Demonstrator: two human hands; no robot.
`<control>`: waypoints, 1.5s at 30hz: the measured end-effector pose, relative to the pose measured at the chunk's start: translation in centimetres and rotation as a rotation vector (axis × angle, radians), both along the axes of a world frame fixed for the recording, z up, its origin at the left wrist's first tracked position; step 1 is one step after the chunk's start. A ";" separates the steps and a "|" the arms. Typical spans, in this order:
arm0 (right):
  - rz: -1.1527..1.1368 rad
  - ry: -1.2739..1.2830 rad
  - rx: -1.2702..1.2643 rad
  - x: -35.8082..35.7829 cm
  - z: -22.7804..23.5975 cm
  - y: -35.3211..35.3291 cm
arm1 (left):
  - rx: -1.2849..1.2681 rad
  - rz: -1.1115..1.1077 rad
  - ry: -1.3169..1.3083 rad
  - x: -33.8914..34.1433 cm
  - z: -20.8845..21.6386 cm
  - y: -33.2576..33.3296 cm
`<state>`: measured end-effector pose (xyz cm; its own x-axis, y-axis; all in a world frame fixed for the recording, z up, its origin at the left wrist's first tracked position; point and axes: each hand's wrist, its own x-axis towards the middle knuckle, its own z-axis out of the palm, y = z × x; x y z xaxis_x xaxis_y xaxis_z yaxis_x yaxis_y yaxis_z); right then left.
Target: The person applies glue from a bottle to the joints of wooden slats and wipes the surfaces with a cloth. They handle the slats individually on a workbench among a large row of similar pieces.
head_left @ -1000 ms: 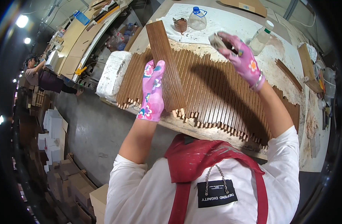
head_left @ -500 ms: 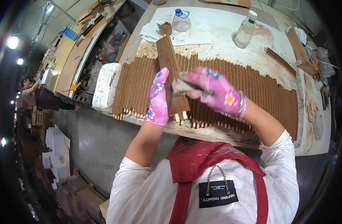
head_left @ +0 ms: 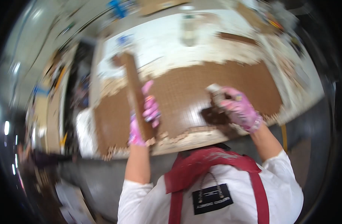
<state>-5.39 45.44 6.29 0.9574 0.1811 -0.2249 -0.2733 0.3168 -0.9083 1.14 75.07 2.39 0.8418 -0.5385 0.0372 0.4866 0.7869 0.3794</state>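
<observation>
My left hand, in a pink flowered glove, is closed around a brown wooden board, which stands on edge and points away from me. My right hand, gloved alike, grips a small greyish-white pad, blurred by motion. It hovers apart from the board and casts a dark shadow below. Under both hands lies a wide row of brown wooden slats, side by side on the table, their pale pegged ends toward me.
A clear bottle with a white cap stands on the white tabletop. A blue-capped jug is behind the held board. A loose brown strip lies at the back right. A white wrapped block sits at the left. Another person is far left.
My right hand has left the board and moved right with the pad. The board has turned onto its edge in my left hand. The whole view has swung to the right.
</observation>
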 end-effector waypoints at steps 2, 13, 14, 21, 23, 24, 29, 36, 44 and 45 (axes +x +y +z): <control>0.104 -0.119 -0.301 -1.6 -1.4 -1.9 | 0.169 0.006 -0.019 -0.3 0.4 -1.6; -0.021 0.027 0.625 -8.7 -6.7 -22.2 | 1.051 -0.044 0.105 -7.0 2.1 -26.3; -0.113 -0.075 0.571 -9.9 -7.7 -24.2 | 1.082 -0.080 -0.013 -8.0 1.3 -29.3; -0.193 0.145 0.527 -10.8 -4.8 -34.3 | 0.719 -0.257 0.046 -10.0 -0.2 -47.1; -0.266 0.107 0.652 -10.7 -5.0 -36.2 | 0.823 -0.305 -0.141 -9.8 -0.6 -49.2; -0.367 0.170 0.634 -10.9 -5.3 -37.1 | 0.845 -0.323 -0.191 -9.6 -0.6 -49.8; -0.468 0.216 0.538 -7.7 -8.0 -42.4 | 0.935 -0.198 -0.452 -8.4 -1.2 -48.9; -0.240 0.074 -0.280 0.4 -9.8 -44.3 | 1.342 0.007 -1.371 -9.1 -1.0 -46.6; -0.055 0.283 0.004 1.5 -9.5 -39.6 | 1.512 0.073 -1.463 -8.6 -2.0 -46.7; -0.059 0.284 -0.003 0.9 -11.9 -40.6 | 1.581 0.082 -1.538 -8.6 -1.8 -47.1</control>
<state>-4.49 4.87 -5.65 0.8650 0.1254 -0.4858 -0.4977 0.3371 -0.7991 -7.50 27.94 0.61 0.6134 -0.7646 0.1978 -0.7376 -0.4651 0.4895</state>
